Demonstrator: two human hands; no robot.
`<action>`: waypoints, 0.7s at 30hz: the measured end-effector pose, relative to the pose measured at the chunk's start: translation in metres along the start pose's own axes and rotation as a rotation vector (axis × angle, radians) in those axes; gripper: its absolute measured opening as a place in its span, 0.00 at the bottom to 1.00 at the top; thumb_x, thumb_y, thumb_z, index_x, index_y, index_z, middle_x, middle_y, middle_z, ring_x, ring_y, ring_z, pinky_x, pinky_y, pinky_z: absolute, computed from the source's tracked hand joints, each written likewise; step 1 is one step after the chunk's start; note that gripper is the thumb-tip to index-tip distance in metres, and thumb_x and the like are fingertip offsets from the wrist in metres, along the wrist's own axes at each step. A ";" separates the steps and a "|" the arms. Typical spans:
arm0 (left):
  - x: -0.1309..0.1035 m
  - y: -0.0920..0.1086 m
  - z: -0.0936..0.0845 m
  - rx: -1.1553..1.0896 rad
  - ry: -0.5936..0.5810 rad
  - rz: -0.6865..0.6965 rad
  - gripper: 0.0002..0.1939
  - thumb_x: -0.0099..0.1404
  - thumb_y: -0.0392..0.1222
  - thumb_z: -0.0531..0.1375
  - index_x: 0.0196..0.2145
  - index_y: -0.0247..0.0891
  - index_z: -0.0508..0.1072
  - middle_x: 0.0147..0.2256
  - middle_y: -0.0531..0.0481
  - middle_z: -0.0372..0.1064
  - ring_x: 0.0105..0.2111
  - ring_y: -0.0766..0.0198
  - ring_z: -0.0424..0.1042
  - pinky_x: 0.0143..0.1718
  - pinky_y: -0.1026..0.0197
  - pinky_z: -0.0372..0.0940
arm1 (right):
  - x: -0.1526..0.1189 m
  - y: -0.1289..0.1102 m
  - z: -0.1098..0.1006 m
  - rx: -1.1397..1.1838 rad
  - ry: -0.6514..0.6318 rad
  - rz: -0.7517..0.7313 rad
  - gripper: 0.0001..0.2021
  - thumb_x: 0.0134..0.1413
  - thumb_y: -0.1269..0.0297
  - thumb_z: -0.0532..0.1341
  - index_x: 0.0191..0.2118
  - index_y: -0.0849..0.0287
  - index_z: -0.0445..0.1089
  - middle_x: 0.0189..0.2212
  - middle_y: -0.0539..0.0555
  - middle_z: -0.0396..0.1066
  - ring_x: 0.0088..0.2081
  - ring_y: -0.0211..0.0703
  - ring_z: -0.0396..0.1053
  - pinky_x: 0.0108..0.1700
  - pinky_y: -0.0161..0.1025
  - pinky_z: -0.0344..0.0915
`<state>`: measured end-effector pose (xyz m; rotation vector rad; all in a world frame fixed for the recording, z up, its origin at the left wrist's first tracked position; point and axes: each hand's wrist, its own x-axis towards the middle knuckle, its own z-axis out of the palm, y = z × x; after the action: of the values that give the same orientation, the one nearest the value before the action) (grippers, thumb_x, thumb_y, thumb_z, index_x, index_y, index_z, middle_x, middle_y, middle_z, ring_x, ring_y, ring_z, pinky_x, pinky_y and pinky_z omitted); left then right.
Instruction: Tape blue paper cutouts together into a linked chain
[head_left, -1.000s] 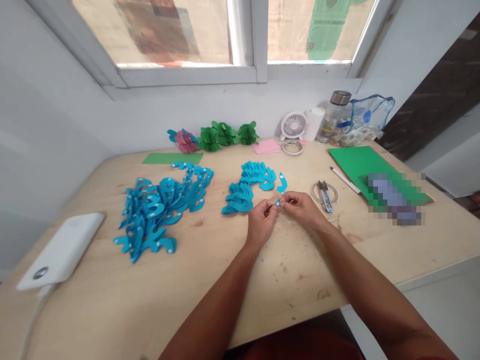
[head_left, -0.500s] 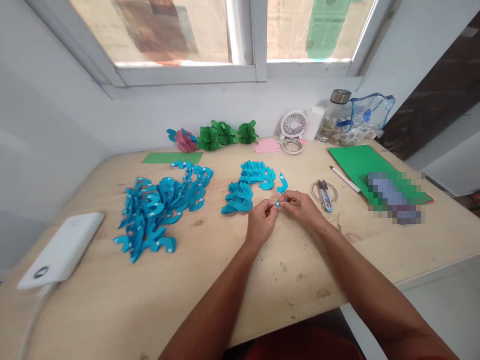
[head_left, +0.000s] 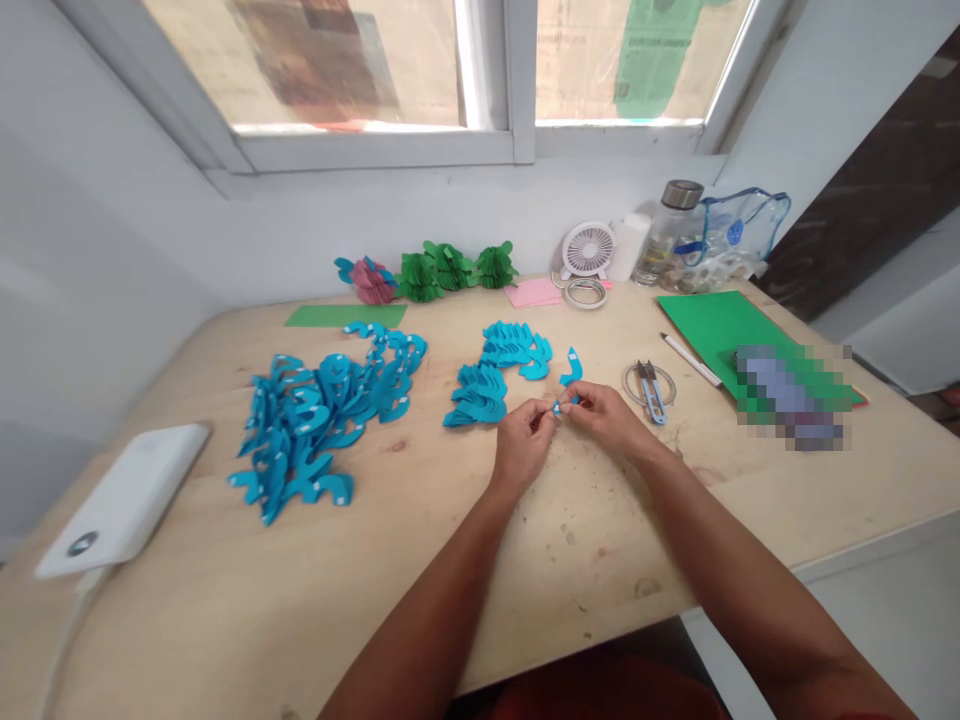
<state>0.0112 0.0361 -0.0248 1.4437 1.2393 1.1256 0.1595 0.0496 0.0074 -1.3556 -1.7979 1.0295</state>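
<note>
In the middle of the table my left hand [head_left: 523, 440] and my right hand [head_left: 601, 415] meet, fingertips pinched on a small blue paper piece [head_left: 556, 408] with a white patch. Just beyond my right fingers shows a curved blue paper strip [head_left: 572, 364] with a white square; its lower end is hidden, and I cannot tell whether it belongs to the pinched piece. Left of the hands lie pleated stacks of blue paper [head_left: 478, 393], with more folded blue paper [head_left: 517, 347] behind. Further left spreads a large pile of curved blue paper pieces [head_left: 319, 405] bearing white squares.
Snips [head_left: 651, 390] lie over a wire coil [head_left: 673, 385] on the right, near a white pen [head_left: 690, 358] and green sheets [head_left: 720, 320]. Along the back stand green paper shapes [head_left: 450, 270], a small fan [head_left: 589, 250] and a bottle [head_left: 670, 235]. A white power bank [head_left: 135, 495] sits left.
The curved blue strip beyond my right hand has shifted slightly right and turned, its white square now showing more clearly. Both hands keep their pinch almost in the same place.
</note>
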 end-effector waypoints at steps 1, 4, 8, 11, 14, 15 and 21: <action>0.000 0.000 0.000 0.007 -0.004 0.003 0.06 0.56 0.38 0.55 0.26 0.36 0.71 0.20 0.54 0.65 0.21 0.68 0.64 0.23 0.67 0.57 | 0.000 0.001 0.000 -0.005 0.002 0.000 0.06 0.48 0.64 0.57 0.28 0.60 0.66 0.22 0.47 0.63 0.24 0.35 0.58 0.28 0.32 0.53; 0.000 0.000 0.000 0.016 -0.008 0.012 0.06 0.56 0.39 0.55 0.26 0.36 0.71 0.20 0.54 0.65 0.21 0.68 0.64 0.23 0.67 0.57 | 0.000 0.003 0.001 -0.023 0.013 0.003 0.06 0.48 0.64 0.57 0.28 0.60 0.67 0.24 0.48 0.66 0.26 0.36 0.60 0.29 0.32 0.55; 0.000 0.000 0.000 0.014 -0.005 0.012 0.07 0.56 0.39 0.55 0.26 0.36 0.70 0.20 0.55 0.64 0.21 0.69 0.63 0.23 0.67 0.57 | 0.000 0.002 0.002 -0.050 0.038 -0.001 0.06 0.47 0.64 0.57 0.27 0.60 0.68 0.24 0.49 0.67 0.27 0.37 0.62 0.30 0.32 0.55; 0.000 0.000 0.000 0.009 -0.010 0.013 0.07 0.57 0.39 0.55 0.26 0.35 0.70 0.20 0.55 0.64 0.21 0.69 0.63 0.23 0.67 0.57 | -0.001 0.000 0.001 -0.074 0.052 -0.001 0.06 0.46 0.64 0.57 0.27 0.61 0.69 0.24 0.49 0.67 0.28 0.37 0.62 0.30 0.32 0.56; 0.001 0.001 0.001 0.004 -0.015 0.022 0.06 0.57 0.40 0.55 0.27 0.35 0.70 0.21 0.55 0.65 0.21 0.69 0.63 0.24 0.67 0.57 | -0.001 -0.001 0.001 -0.094 0.054 -0.002 0.07 0.46 0.64 0.57 0.27 0.61 0.69 0.24 0.49 0.67 0.28 0.37 0.63 0.31 0.32 0.56; 0.001 0.001 0.000 0.004 -0.016 0.025 0.06 0.57 0.39 0.55 0.27 0.35 0.70 0.21 0.55 0.65 0.21 0.69 0.63 0.24 0.67 0.57 | -0.001 -0.001 0.001 -0.103 0.052 -0.005 0.07 0.47 0.64 0.57 0.27 0.61 0.69 0.24 0.49 0.68 0.28 0.37 0.63 0.31 0.32 0.56; 0.000 0.001 0.000 0.013 -0.018 0.021 0.05 0.56 0.39 0.55 0.26 0.36 0.70 0.20 0.56 0.64 0.21 0.69 0.63 0.23 0.67 0.56 | -0.001 -0.002 0.001 -0.190 0.070 -0.009 0.07 0.48 0.64 0.56 0.28 0.61 0.69 0.25 0.50 0.68 0.28 0.38 0.64 0.32 0.33 0.57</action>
<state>0.0113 0.0362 -0.0242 1.4766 1.2233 1.1183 0.1581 0.0479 0.0090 -1.4763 -1.8857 0.8125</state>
